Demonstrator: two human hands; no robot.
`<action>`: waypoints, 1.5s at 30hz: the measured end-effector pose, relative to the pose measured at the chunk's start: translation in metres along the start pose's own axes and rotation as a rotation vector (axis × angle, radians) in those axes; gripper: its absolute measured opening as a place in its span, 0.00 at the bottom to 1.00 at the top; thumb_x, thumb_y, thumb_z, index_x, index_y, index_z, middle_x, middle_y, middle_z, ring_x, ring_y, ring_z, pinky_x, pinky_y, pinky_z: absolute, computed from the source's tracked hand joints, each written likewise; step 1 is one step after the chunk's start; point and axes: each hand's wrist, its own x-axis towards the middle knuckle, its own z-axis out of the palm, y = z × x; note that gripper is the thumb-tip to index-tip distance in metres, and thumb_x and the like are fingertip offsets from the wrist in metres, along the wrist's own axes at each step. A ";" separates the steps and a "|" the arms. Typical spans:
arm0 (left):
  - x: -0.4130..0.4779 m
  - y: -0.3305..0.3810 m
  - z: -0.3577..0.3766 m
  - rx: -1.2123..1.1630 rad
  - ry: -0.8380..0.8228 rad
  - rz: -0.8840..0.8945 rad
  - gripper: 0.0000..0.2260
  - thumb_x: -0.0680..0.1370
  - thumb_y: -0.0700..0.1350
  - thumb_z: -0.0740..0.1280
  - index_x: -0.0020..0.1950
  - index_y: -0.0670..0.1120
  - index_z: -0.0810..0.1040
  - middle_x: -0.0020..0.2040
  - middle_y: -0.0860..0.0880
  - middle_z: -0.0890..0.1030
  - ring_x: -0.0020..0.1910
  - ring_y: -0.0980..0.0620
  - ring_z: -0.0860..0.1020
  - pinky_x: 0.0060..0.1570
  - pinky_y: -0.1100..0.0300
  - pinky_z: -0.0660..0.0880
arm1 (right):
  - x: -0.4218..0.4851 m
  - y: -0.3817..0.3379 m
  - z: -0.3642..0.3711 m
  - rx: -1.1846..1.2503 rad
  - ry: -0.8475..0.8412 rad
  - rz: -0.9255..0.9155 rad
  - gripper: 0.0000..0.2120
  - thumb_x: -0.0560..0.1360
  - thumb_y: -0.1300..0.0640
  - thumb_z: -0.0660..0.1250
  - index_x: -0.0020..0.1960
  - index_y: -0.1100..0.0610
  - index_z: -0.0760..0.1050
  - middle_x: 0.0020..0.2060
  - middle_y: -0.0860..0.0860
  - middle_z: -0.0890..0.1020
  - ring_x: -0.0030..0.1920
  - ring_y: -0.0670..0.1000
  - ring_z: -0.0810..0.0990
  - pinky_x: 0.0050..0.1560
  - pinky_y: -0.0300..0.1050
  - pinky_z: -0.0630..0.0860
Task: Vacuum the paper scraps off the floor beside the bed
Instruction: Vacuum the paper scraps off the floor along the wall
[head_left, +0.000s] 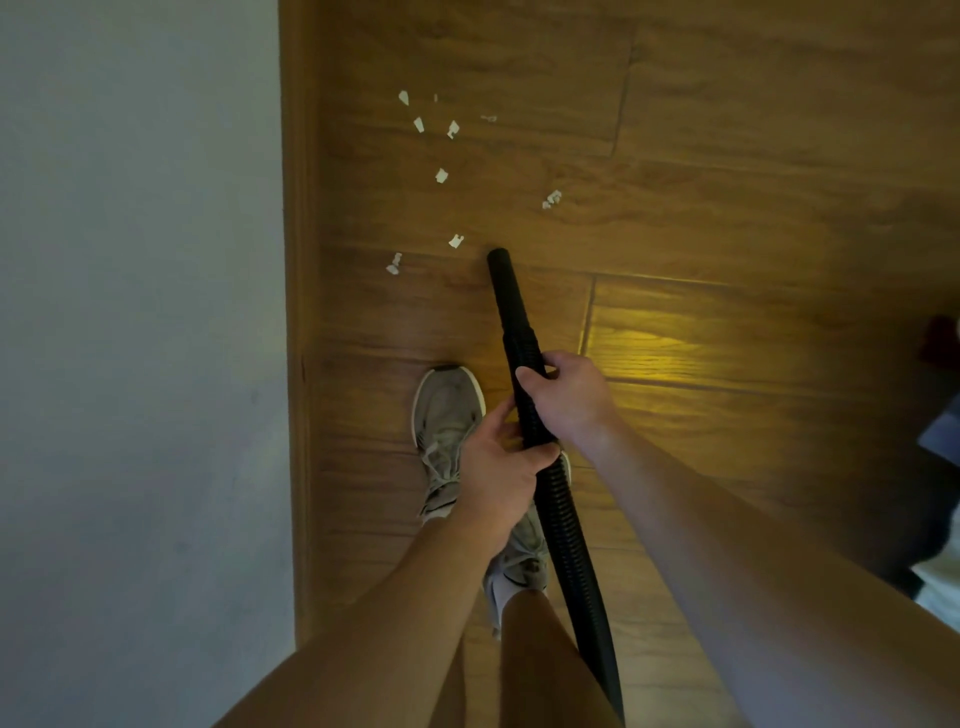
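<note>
A black ribbed vacuum hose (563, 514) runs up from the bottom of the view to a smooth black nozzle (506, 291), whose tip rests near the wooden floor (727, 156). My right hand (563, 397) grips the hose high up. Just below it, my left hand (501, 460) holds the same hose. Several white paper scraps (441, 175) lie scattered ahead of the nozzle. The nearest scrap (456, 240) sits just left of the tip.
A pale bed surface (140, 364) with a wooden side rail (298, 312) fills the left. My grey sneakers (447, 421) stand on the floor below the hands. Dark objects (940, 415) sit at the right edge.
</note>
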 end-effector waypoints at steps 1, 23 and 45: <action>0.002 0.003 -0.001 -0.003 0.009 0.002 0.30 0.74 0.28 0.72 0.74 0.46 0.72 0.51 0.50 0.84 0.40 0.62 0.84 0.37 0.70 0.77 | 0.002 -0.004 0.000 -0.009 -0.008 -0.001 0.15 0.79 0.49 0.66 0.62 0.55 0.80 0.46 0.51 0.83 0.44 0.52 0.80 0.40 0.40 0.73; -0.004 0.025 -0.040 -0.235 0.106 -0.002 0.26 0.75 0.27 0.69 0.62 0.55 0.77 0.51 0.50 0.87 0.53 0.51 0.85 0.56 0.52 0.82 | 0.007 -0.073 0.026 -0.258 -0.270 -0.108 0.14 0.80 0.48 0.64 0.59 0.54 0.80 0.43 0.51 0.82 0.42 0.51 0.80 0.41 0.45 0.78; 0.014 0.030 0.032 -0.002 -0.005 0.033 0.30 0.73 0.31 0.73 0.74 0.46 0.73 0.55 0.45 0.86 0.53 0.46 0.85 0.60 0.42 0.79 | 0.022 -0.019 -0.048 0.014 -0.048 -0.030 0.14 0.79 0.49 0.66 0.60 0.55 0.81 0.48 0.52 0.84 0.50 0.55 0.83 0.48 0.46 0.79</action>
